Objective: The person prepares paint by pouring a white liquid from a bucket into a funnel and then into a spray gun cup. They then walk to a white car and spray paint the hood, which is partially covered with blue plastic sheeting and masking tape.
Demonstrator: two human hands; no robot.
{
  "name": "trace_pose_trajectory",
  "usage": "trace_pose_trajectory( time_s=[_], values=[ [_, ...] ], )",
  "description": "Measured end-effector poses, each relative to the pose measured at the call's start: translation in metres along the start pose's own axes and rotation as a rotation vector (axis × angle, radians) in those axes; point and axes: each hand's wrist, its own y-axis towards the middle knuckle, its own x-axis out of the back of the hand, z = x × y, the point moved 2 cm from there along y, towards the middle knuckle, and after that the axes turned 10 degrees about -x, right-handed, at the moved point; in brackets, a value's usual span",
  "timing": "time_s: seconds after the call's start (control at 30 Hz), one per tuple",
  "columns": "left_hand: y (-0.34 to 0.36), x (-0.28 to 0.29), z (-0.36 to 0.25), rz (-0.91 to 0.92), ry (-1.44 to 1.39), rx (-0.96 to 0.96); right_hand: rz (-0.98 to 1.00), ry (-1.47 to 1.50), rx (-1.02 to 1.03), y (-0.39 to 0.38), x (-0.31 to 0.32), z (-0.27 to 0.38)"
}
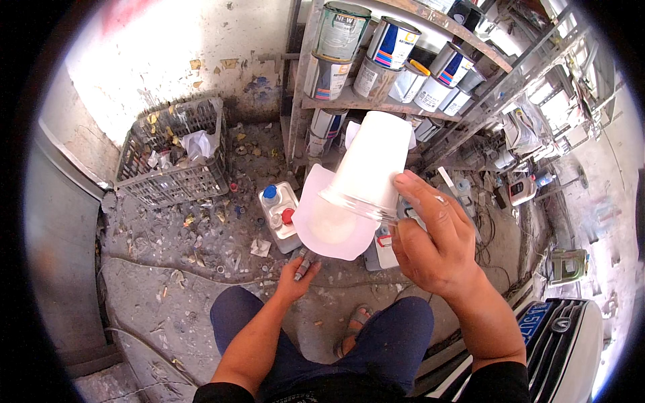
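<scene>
My right hand (437,235) is closed on a white plastic cup (373,161), its thumb and fingers near the clear rim. The cup is tipped nearly upside down, mouth toward the lower left. Beneath the mouth is a white paper strainer (312,218), opened like a funnel, with pale stuff in its middle. Lower left of the paper, my left hand (295,277) is closed round a grey metal part (304,266) of what looks like a spray gun. The paper and the cup hide most of that tool.
A rack with paint cans (342,30) stands ahead. A grey crate (175,185) of rubbish sits at the left. On the littered floor are a white jug (277,211) with blue and red caps and a hose (181,270). A car front (557,356) is close at the right.
</scene>
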Motion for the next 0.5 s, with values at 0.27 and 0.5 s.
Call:
trace_pose_trajectory(
  time_s=[0.27, 0.5],
  values=[
    [0.001, 0.001, -0.007, -0.018, -0.002, -0.033, 0.013, 0.011, -0.003, 0.001, -0.001, 0.001],
    [0.001, 0.004, -0.007, -0.01, 0.002, -0.039, 0.0, -0.004, -0.043, 0.001, 0.001, -0.001]
  ],
)
